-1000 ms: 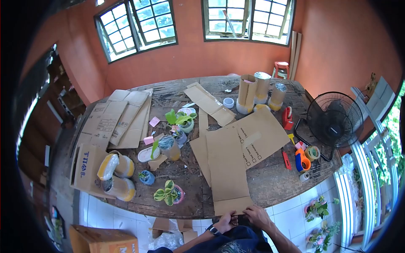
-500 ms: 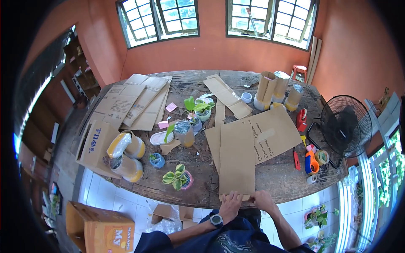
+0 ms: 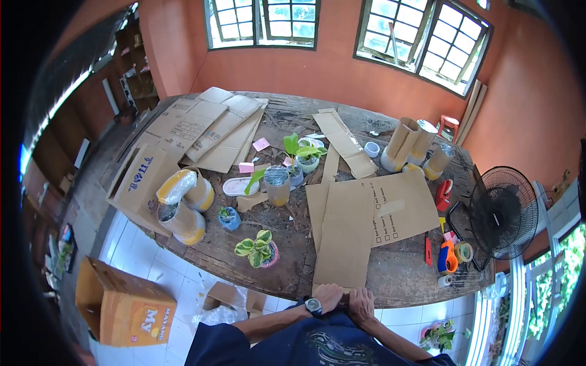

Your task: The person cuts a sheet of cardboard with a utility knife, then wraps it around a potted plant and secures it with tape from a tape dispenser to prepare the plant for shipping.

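A long plain cardboard sheet point(image 3: 343, 244) lies with its near end at the table's front edge. My left hand point(image 3: 330, 297) is closed over the left part of that end, a watch on its wrist. Just beside it, my right hand point(image 3: 361, 302) has its fingers curled over the right corner. The thumbs and the undersides of the fingers are hidden. Beneath the plain sheet is a wider cardboard piece point(image 3: 410, 210) with printed checkboxes, angled to the right.
Right of the cardboard are a red cutter point(image 3: 428, 251), an orange-and-blue tape dispenser point(image 3: 447, 258), a tape roll point(image 3: 464, 251) and a black fan point(image 3: 502, 213). Potted plants point(image 3: 257, 249), wrapped cardboard tubes point(image 3: 182, 223) and stacked flattened cardboard point(image 3: 183, 131) occupy the left side.
My right hand has moved left, closer to my left hand along the sheet's near end. Both hands stay at that end. The camera view has tilted and shifted.
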`<action>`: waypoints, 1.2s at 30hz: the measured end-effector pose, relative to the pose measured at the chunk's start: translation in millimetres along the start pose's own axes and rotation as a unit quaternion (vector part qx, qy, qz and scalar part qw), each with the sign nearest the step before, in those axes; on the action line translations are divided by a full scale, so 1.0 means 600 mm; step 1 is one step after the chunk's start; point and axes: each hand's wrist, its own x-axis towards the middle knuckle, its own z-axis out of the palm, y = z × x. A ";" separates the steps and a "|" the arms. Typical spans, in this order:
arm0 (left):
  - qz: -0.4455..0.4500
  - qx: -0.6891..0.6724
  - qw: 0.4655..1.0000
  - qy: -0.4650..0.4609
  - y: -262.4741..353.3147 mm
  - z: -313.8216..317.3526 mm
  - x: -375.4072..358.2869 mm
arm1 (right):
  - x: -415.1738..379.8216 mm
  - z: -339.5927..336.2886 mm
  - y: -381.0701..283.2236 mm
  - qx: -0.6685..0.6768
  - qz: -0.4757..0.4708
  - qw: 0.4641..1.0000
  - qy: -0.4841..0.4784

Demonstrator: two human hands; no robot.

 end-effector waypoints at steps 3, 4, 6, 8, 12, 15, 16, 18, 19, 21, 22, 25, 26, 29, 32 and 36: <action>-0.006 0.006 0.999 -0.041 -0.007 0.026 -0.005 | 0.010 0.040 0.025 0.058 0.014 0.994 -0.094; 0.006 0.011 0.999 -0.039 -0.008 0.028 -0.007 | 0.013 0.043 0.026 0.082 0.024 0.987 -0.137; 0.019 0.053 0.998 0.007 -0.005 0.017 -0.005 | 0.034 0.032 0.028 0.063 0.049 0.975 -0.206; 0.021 0.126 0.988 0.092 0.012 -0.029 -0.004 | 0.061 0.019 0.031 0.052 0.071 0.967 -0.241; 0.046 0.212 0.970 0.107 0.012 -0.052 -0.001 | 0.099 -0.015 0.042 0.049 0.096 0.960 -0.257; 0.066 0.227 0.965 0.110 -0.001 -0.043 0.016 | 0.109 -0.049 0.042 0.048 0.070 0.964 -0.254; 0.057 0.215 0.972 0.078 -0.003 -0.037 0.021 | 0.110 -0.056 0.044 0.047 0.057 0.966 -0.248; 0.046 0.150 0.987 0.030 -0.005 -0.043 0.034 | 0.104 -0.058 0.045 0.062 0.070 0.970 -0.223; 0.041 0.098 0.994 0.013 -0.008 -0.054 0.038 | 0.101 -0.058 0.043 0.069 0.076 0.972 -0.211; 0.023 0.038 0.999 -0.012 -0.009 -0.075 0.051 | 0.088 -0.065 0.031 0.037 0.069 0.995 -0.058; 0.010 0.033 0.999 -0.022 -0.008 -0.086 0.058 | 0.085 -0.070 0.022 0.021 0.065 0.997 0.019; 0.016 0.014 0.999 -0.041 -0.012 -0.106 0.082 | 0.076 -0.074 0.004 -0.072 0.003 0.986 0.148; 0.024 0.007 0.999 -0.047 -0.013 -0.107 0.084 | 0.071 -0.069 0.007 -0.057 -0.002 0.987 0.150; 0.036 0.004 0.998 -0.060 -0.014 -0.099 0.082 | 0.071 -0.031 0.039 -0.022 -0.009 0.992 0.121; 0.048 0.019 0.997 -0.064 -0.011 -0.099 0.082 | 0.074 0.000 0.068 0.002 0.008 0.999 0.044; 0.060 0.151 0.982 0.093 0.001 -0.068 0.068 | 0.102 -0.019 0.066 0.034 0.072 0.996 -0.041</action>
